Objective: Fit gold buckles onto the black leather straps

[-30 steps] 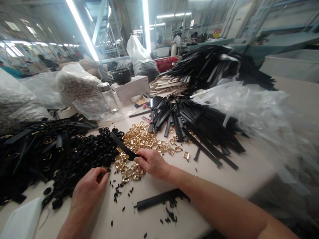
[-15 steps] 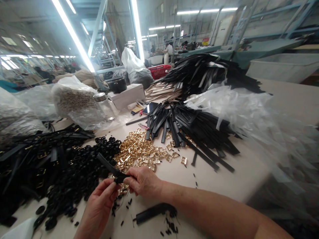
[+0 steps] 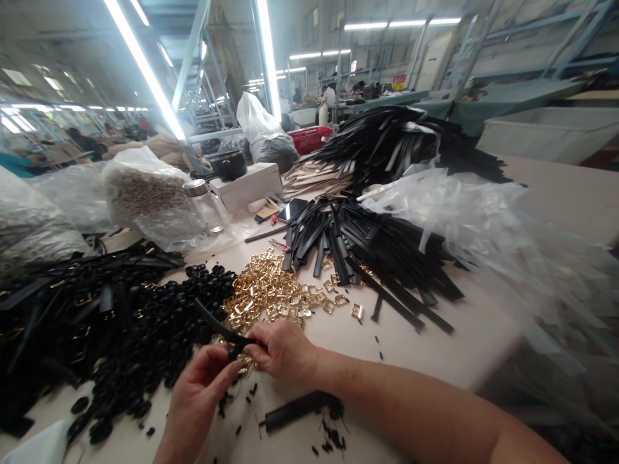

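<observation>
A black strap [image 3: 215,323] slants up and left from between my two hands, over the near side of the gold buckle pile [image 3: 265,287]. My right hand [image 3: 285,351] is closed, pinching the strap's near end between thumb and fingers. On the left, my left hand [image 3: 203,380] has curled fingers and its thumb against the lower part of the strap; the exact contact is partly hidden. Left of the hands lies a heap of small black loops [image 3: 164,328]. Below my right hand, another black strap piece [image 3: 300,411] rests on the table among small black bits.
Loose black straps [image 3: 333,232] fan out beyond the buckles, with a larger strap bundle [image 3: 387,142] behind. Buckled straps [image 3: 43,316] are heaped at the left. White plastic sheeting [image 3: 464,200] covers the right side. A glass jar [image 3: 206,206] and white box [image 3: 249,187] stand at the back.
My left hand has shifted slightly right, its thumb sliding along the strap and its fingers curling more. The right hand has moved slightly to the right with the strap.
</observation>
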Available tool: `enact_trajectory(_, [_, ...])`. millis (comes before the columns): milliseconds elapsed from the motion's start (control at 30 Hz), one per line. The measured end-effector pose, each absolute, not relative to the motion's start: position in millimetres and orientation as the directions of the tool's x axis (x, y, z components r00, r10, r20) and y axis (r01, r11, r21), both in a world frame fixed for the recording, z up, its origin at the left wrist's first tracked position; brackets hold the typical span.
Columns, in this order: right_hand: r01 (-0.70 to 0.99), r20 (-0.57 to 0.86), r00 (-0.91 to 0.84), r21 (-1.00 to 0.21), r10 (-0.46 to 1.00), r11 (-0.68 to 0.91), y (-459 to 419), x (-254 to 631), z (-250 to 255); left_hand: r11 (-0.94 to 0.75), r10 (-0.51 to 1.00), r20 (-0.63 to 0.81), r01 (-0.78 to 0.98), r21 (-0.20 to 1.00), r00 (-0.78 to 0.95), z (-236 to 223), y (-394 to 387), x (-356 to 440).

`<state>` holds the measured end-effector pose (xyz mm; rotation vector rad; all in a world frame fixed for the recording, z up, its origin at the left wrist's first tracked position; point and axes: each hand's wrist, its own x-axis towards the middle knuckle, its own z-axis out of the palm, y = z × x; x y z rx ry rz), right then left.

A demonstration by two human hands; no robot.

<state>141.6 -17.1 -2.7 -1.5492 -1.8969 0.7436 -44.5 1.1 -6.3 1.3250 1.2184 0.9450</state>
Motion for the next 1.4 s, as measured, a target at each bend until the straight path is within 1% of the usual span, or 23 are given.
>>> enact_trajectory(67, [0.666, 0.092, -0.173, -0.723, 0.981, 0.185, -18.9, 140.9, -4.1, 0.005, 0.982, -0.041, 0.191, 0.982, 0.184, -1.5, 1.2, -42.8])
enact_trajectory(133, [0.647, 0.104, -0.177, -0.737, 0.979, 0.195, -20.4, 140.5, -6.1, -0.025, 0.983, -0.019, 0.23, 0.973, 0.185, 3.6, 2.2, -42.4])
enact_trajectory(200, [0.606, 0.116, -0.149, -0.774, 0.982, 0.183, -20.9, 140.7, -8.2, -0.012, 0.984, -0.032, 0.247, 0.969, 0.173, 6.8, 3.1, -43.0])
enact_trajectory(267, [0.533, 0.12, -0.086, -0.833, 0.989, 0.148, -20.2, 140.9, -9.8, 0.012, 0.984, -0.052, 0.234, 0.972, 0.168, 6.0, 2.8, -43.1])
enact_trajectory(333, [0.383, 0.079, -0.042, -0.919, 0.996, 0.089, -19.2, 140.2, -10.4, 0.045, 0.974, -0.086, 0.196, 0.98, 0.208, 1.0, 1.1, -41.9])
enact_trajectory(400, [0.174, -0.021, -0.086, -0.985, 0.996, -0.005, -18.7, 138.2, -9.8, 0.092, 0.951, -0.133, 0.154, 0.984, 0.279, -6.3, -1.1, -40.0])
enact_trajectory(433, [0.082, -0.074, -0.129, -0.995, 0.989, -0.064, -18.6, 136.9, -9.2, 0.117, 0.938, -0.157, 0.143, 0.983, 0.31, -9.7, -2.0, -39.1])
enact_trajectory(467, [0.009, -0.122, -0.172, -0.992, 0.977, -0.122, -18.7, 135.6, -8.7, 0.137, 0.927, -0.177, 0.142, 0.98, 0.331, -12.6, -2.5, -38.4])
enact_trajectory(533, [-0.08, -0.181, -0.23, -0.976, 0.956, -0.204, -18.5, 133.1, -8.2, 0.144, 0.922, -0.19, 0.157, 0.977, 0.338, -16.1, -2.6, -37.8])
enact_trajectory(633, [-0.174, -0.217, -0.264, -0.948, 0.94, -0.268, -17.1, 130.2, -10.3, 0.093, 0.939, -0.135, 0.146, 0.985, 0.316, -16.5, -2.0, -37.3])
enact_trajectory(733, [-0.226, -0.241, -0.262, -0.926, 0.935, -0.302, -16.2, 128.3, -13.3, 0.049, 0.962, -0.076, 0.108, 0.993, 0.261, -14.7, -3.2, -36.0])
enact_trajectory(867, [-0.252, -0.235, -0.257, -0.92, 0.937, -0.3, -18.6, 127.1, -13.6, -0.004, 0.987, -0.027, 0.191, 0.982, 0.158, -14.0, -5.7, -36.6])
enact_trajectory(967, [-0.258, -0.224, -0.267, -0.92, 0.937, -0.294, -20.3, 126.0, -13.2, -0.038, 0.989, 0.0, 0.252, 0.967, 0.15, -12.9, -5.3, -37.5])
enact_trajectory(1100, [-0.238, -0.225, -0.28, -0.926, 0.933, -0.295, -20.9, 125.6, -13.0, 0.0, 0.984, -0.042, 0.243, 0.97, 0.171, -8.9, -1.9, -36.9])
enact_trajectory(1167, [-0.207, -0.174, -0.279, -0.949, 0.945, -0.236, -21.8, 126.9, -12.0, 0.056, 0.984, -0.088, 0.201, 0.978, 0.155, -8.8, 0.3, -38.0])
enact_trajectory(1233, [-0.121, -0.103, -0.251, -0.983, 0.963, -0.137, -23.4, 129.4, -10.6, 0.129, 0.982, -0.146, 0.143, 0.981, 0.121, -11.2, 2.1, -40.6])
enact_trajectory(1300, [0.022, -0.051, -0.21, -0.999, 0.976, -0.048, -24.9, 132.5, -9.2, 0.187, 0.975, -0.195, 0.083, 0.979, 0.102, -15.2, 3.2, -43.7])
enact_trajectory(1400, [0.213, -0.016, -0.172, -0.977, 0.985, 0.021, -25.9, 136.5, -7.4, 0.222, 0.971, -0.222, 0.015, 0.975, 0.087, -19.8, 3.7, -46.5])
